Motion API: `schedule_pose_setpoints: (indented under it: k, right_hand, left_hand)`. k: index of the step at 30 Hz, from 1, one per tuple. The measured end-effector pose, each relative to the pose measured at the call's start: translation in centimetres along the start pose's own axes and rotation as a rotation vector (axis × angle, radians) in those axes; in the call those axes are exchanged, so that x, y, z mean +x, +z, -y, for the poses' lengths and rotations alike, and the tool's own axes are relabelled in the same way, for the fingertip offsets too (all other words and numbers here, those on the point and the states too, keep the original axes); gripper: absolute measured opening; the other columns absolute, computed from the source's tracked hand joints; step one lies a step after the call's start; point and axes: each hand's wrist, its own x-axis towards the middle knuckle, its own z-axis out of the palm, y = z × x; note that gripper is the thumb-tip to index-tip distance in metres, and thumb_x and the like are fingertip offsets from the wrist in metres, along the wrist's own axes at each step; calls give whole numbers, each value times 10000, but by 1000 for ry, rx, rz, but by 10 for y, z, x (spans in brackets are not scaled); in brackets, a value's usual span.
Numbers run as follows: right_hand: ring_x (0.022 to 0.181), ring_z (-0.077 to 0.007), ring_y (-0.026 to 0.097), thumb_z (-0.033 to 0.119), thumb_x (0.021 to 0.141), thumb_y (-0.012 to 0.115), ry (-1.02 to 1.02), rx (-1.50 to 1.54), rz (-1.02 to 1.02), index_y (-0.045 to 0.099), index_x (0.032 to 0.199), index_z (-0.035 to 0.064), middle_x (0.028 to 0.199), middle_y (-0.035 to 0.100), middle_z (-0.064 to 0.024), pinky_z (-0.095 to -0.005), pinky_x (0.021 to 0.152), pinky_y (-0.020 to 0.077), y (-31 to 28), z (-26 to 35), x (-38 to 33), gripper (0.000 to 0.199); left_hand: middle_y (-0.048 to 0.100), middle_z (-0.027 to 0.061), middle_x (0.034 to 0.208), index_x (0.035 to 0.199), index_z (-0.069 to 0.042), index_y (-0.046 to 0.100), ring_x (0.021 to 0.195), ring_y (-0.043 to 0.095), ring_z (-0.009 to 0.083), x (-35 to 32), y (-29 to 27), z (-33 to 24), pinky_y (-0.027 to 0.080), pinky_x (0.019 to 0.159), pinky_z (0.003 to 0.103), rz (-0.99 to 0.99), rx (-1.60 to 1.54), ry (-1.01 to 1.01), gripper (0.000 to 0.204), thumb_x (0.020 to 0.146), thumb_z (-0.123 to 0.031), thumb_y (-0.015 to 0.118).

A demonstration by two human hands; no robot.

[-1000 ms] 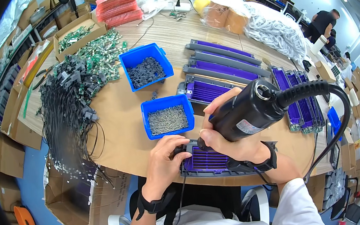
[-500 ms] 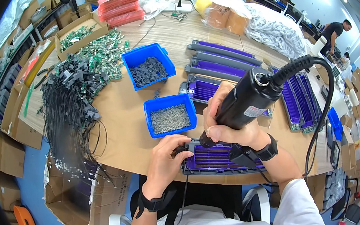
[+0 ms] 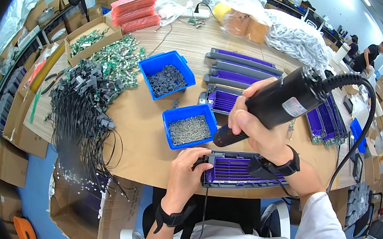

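My right hand (image 3: 259,125) is wrapped round a black corded electric screwdriver (image 3: 289,100), tilted with its tip pointing left. That tip hovers at the right edge of a blue bin of small screws (image 3: 190,129). My left hand (image 3: 186,170) pinches the left end of a grey and purple slatted housing (image 3: 228,168) at the table's near edge. A thin black cable hangs down from that end. Part of the housing's right side is hidden behind my right wrist and its strap.
Behind the screws stands a blue bin of dark grey plastic parts (image 3: 166,80). Black cables with connectors (image 3: 79,100) and green circuit boards (image 3: 121,54) heap up at left. More purple housings (image 3: 242,68) lie at the back and right. An open cardboard box (image 3: 97,212) is below left.
The screwdriver has lifted off the housing's left end and swung up toward the screw bin, its body tilting flatter. My left hand keeps its hold on the housing. The view has shifted slightly.
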Motion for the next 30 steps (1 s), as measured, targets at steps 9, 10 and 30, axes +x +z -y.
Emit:
schedule_pose_setpoints:
  k: [9, 10, 30]
  right_hand:
    - [616, -162, 597, -50, 825, 645, -33, -266, -14, 437, 1083, 16, 718, 580, -99, -299, 590, 504, 1, -23, 1, 338]
    - [615, -160, 597, -50, 825, 647, -30, -259, -14, 440, 1084, 15, 717, 581, -99, -298, 590, 504, 1, -23, 1, 338]
    - [584, -163, 554, -24, 837, 617, -72, -161, -34, 430, 1109, 30, 719, 545, -91, -319, 589, 498, 6, -17, 3, 335]
  left_hand:
    - [661, 106, 1034, 1025, 3, 659, 937, 642, 221, -2, 1, 0, 552, 756, 292, 9, -59, -27, 333, 711, 70, 746]
    - [661, 106, 1034, 1025, 4, 659, 936, 642, 222, -2, 1, 0, 552, 752, 291, 10, -53, -23, 332, 711, 69, 746]
    - [514, 73, 1262, 1089, -19, 645, 926, 615, 182, -4, 2, -4, 554, 773, 272, -33, -116, -83, 451, 670, 101, 762]
